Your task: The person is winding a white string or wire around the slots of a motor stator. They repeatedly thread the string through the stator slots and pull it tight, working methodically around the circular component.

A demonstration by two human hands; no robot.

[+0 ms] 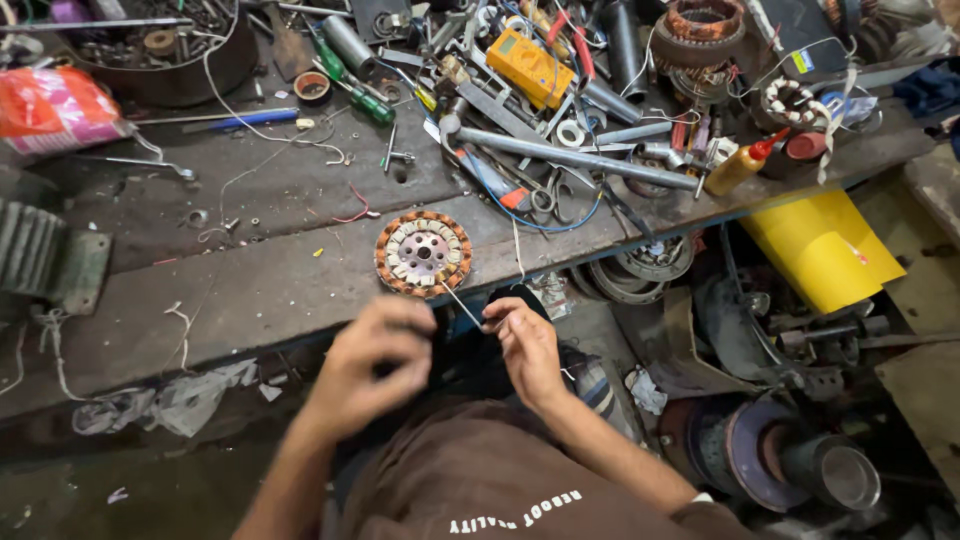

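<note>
So there's a round motor stator with copper-orange windings and a pale perforated metal centre [423, 253] lying flat near the front edge of the grimy dark workbench [250, 290], and both hands are just below it, off the bench edge. A thin pale wire lead [461, 303] runs from the stator's lower right side down toward the hands. The right hand [527, 340] has thumb and fingertips pressed together, pinching the end of that wire. The left hand [372, 362] is curled loosely with the fingers bent in toward the thumb; it sits right beside the wire, but I can't tell whether it's actually gripping anything, the fingers hide it.

The bench behind is a total mess. There's a yellow handheld multimeter [530, 66] up top in a pile of tools, a long grey metal pipe [570, 155] lying across the clutter, and a green-handled screwdriver [352, 85] further left. A small yellow squeeze bottle with a red nozzle [742, 164] lies tipped at the right end of the bench, with another copper-wound coil ring [702, 28] behind it. Far left there's a crumpled orange and pink plastic bag [55, 108]. Below the bench on the right, a bright yellow plastic sheet [820, 250] leans over a heap of dark metal motor parts.
</note>
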